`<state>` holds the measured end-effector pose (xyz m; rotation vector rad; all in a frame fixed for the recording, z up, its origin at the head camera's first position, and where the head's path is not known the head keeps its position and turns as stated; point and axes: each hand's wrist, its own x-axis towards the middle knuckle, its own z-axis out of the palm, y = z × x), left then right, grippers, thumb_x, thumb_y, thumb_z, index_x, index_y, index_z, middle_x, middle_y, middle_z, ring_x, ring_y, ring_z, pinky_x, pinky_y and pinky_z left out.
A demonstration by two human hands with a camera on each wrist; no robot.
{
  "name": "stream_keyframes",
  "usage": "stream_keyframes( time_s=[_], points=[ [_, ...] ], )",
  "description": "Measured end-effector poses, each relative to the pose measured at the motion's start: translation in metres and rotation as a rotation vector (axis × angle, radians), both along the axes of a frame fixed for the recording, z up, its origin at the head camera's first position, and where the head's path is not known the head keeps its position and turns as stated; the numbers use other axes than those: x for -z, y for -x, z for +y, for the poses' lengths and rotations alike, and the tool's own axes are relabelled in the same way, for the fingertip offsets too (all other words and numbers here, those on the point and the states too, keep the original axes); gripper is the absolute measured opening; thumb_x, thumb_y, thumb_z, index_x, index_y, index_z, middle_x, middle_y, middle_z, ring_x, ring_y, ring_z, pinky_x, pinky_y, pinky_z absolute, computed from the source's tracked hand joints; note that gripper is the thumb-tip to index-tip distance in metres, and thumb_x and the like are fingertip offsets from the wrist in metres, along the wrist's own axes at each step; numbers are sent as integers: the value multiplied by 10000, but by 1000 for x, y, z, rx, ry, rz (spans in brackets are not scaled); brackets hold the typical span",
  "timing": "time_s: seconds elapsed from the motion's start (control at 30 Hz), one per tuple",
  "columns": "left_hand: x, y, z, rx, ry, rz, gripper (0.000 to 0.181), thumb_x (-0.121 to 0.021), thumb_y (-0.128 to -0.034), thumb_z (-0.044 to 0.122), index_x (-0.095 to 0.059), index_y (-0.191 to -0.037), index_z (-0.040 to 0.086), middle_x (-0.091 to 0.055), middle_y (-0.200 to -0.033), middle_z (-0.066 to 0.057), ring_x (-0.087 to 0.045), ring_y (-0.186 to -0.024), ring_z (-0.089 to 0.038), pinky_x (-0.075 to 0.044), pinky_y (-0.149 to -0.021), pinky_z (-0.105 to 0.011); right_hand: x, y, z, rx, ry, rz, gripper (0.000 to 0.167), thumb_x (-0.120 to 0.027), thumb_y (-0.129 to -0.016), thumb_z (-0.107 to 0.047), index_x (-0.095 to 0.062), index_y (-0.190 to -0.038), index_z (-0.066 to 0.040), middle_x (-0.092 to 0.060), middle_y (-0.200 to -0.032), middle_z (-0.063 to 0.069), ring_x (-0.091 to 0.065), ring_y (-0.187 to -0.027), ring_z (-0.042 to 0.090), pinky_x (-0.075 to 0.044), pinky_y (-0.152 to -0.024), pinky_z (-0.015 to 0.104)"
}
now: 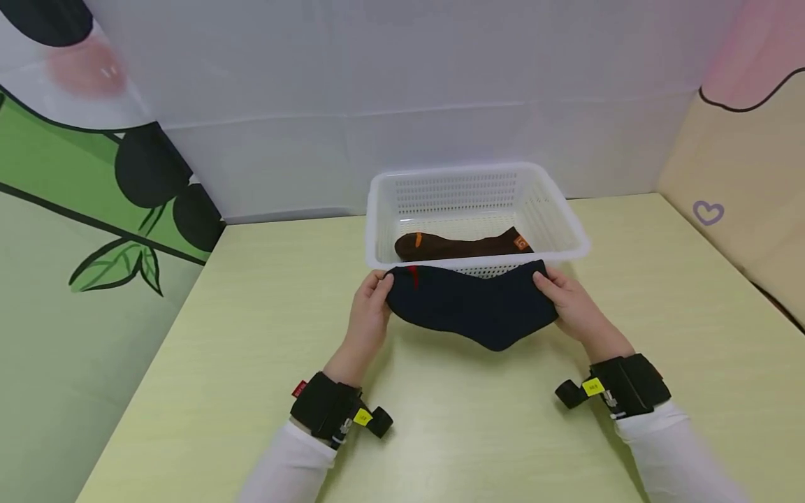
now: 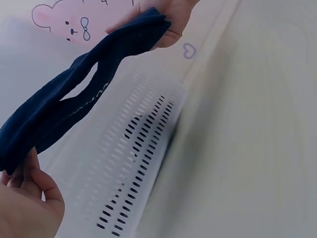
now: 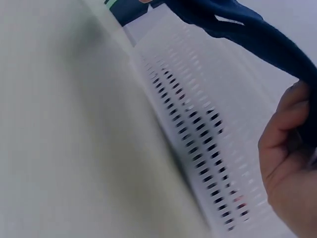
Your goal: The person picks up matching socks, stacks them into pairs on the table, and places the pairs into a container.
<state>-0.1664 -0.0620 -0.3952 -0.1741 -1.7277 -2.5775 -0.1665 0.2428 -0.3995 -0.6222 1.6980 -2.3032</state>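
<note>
A dark navy sock (image 1: 472,304) with a small red mark near its left end is stretched sideways between both hands, in front of the basket's near rim. My left hand (image 1: 370,307) pinches the sock's left end. At the other end, my right hand (image 1: 575,304) grips it between thumb and fingers. Seen from the left wrist, the sock (image 2: 74,94) hangs in two layers with a gap between them, above the table. Behind it, a brown sock (image 1: 465,246) with orange patches lies inside the white plastic basket (image 1: 478,171).
The slotted basket stands at the table's back, against a pale wall cloth (image 1: 440,70). Printed cloth walls border the table (image 1: 465,433) on the left and right. A black strap with a camera wraps each wrist.
</note>
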Motion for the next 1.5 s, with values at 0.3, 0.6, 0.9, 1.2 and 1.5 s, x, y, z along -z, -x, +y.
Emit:
stream_keyframes(
  time_s=[0.3, 0.6, 0.9, 1.2, 1.5],
  points=[
    [-54, 28, -13, 15, 166, 32, 86, -402, -1000, 91, -371, -1029, 166, -542, -687, 79, -505, -617, -46, -428, -665, -201, -61, 23, -1, 76, -71, 46, 266, -390, -979, 3, -551, -1130, -144, -660, -961, -45, -686, -757, 82, -543, -661, 207],
    [-76, 82, -15, -83, 404, 86, 174, -352, -997, 34, -499, -917, 79, -482, -925, -29, -478, -745, -121, -420, -718, -247, -89, 66, -13, 334, -275, 4, 370, -453, -987, -101, -297, -1266, -286, -516, -1065, 16, -633, -811, 61, -520, -715, 178],
    [-65, 106, 1, -41, 1008, 85, 223, -500, -974, 205, -527, -1125, 43, -552, -1064, -127, -467, -765, -220, -396, -724, -308, -69, 93, -13, 452, -960, 78, 253, -350, -1016, -116, -547, -1139, -16, -471, -1212, 180, -333, -527, 94, -300, -525, 226],
    [-59, 117, 16, 135, 1346, 48, 159, -430, -970, 103, -529, -866, 34, -510, -829, -79, -417, -671, -186, -375, -685, -300, -63, 110, -17, 319, -1247, 124, 341, -377, -978, -107, -570, -1195, 70, -536, -1203, 268, -556, -838, 322, -434, -743, 380],
    [-55, 118, 20, 216, 1445, -55, 333, -341, -1009, 192, -381, -694, 89, -320, -676, -37, -315, -587, -171, -306, -650, -286, -61, 113, -21, 279, -1356, 118, 377, -399, -971, -137, -572, -1200, 109, -575, -1161, 284, -556, -956, 353, -440, -845, 437]
  ],
)
